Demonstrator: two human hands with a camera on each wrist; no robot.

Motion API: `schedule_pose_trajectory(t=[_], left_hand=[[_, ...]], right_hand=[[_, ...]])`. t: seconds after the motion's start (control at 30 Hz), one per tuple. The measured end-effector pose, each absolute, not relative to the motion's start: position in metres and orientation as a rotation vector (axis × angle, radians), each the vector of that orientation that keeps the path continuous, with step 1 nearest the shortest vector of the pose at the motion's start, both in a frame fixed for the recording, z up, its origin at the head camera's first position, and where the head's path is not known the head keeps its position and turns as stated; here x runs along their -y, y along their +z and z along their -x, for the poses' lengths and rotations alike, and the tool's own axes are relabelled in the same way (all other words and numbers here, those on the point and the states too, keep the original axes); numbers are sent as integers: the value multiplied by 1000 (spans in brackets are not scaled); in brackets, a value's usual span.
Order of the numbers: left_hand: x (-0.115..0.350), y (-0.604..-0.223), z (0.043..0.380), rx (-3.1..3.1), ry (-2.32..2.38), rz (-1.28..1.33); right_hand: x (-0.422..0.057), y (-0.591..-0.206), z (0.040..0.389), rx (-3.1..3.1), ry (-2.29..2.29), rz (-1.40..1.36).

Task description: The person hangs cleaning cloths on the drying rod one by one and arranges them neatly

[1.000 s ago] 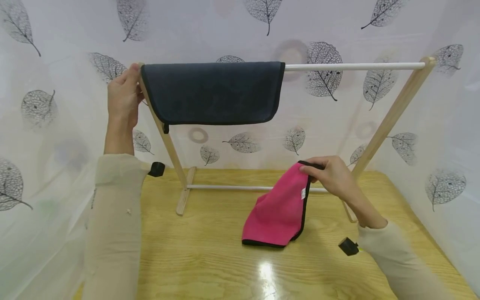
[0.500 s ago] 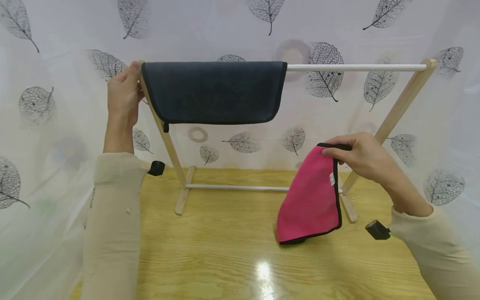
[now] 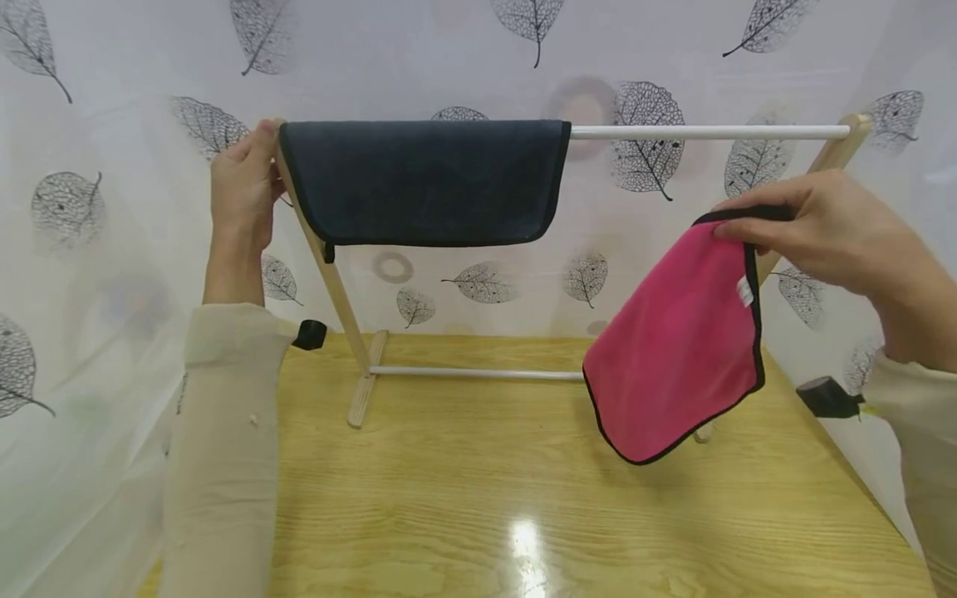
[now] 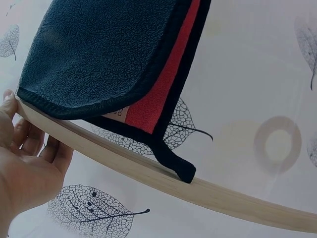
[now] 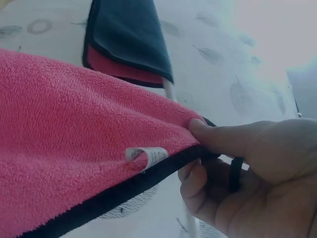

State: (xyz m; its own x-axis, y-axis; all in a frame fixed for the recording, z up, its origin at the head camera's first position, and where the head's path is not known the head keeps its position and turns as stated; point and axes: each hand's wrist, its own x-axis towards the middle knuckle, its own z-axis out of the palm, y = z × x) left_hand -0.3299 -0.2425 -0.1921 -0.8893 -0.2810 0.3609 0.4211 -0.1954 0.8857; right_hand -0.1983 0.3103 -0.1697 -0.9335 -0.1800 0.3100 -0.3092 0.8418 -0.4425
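Observation:
A dark blue-grey towel (image 3: 426, 184) with black edging hangs folded over the left part of the white top bar (image 3: 703, 132) of a drying rack. Its underside shows red in the left wrist view, and a black loop (image 4: 178, 166) dangles from one corner. My left hand (image 3: 242, 187) grips the upper end of the rack's left wooden post (image 4: 124, 161). At the right, my right hand (image 3: 845, 228) pinches a pink towel (image 3: 680, 340) by its black-edged corner between thumb and fingers. This towel hangs in the air, with a small white label (image 5: 148, 156) near its edge.
The rack's right wooden post (image 3: 841, 149) is partly hidden behind the right hand and pink towel. A lower white bar (image 3: 478, 373) joins the feet. The rack stands on a wood-grain table (image 3: 419, 498) before a leaf-print curtain (image 3: 389, 58).
My right hand has moved up and to the right, lifting the pink towel off the table, and the towel hangs more spread out. The left hand stays on the post.

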Motion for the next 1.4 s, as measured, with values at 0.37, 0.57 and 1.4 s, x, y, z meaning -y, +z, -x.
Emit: schedule_pose_trajectory(t=[0.37,0.57,1.4], left_hand=[[244,-192,330,1633,-2119,156],[244,-193,330,1617,-2135,160],[241,-191,329,1661,-2102,138]], right_hand=[[-333,-126,222,2499,963,-580],[-344,-107,241,2450,1002,-677],[-356,-112,313,2609,826,-227]])
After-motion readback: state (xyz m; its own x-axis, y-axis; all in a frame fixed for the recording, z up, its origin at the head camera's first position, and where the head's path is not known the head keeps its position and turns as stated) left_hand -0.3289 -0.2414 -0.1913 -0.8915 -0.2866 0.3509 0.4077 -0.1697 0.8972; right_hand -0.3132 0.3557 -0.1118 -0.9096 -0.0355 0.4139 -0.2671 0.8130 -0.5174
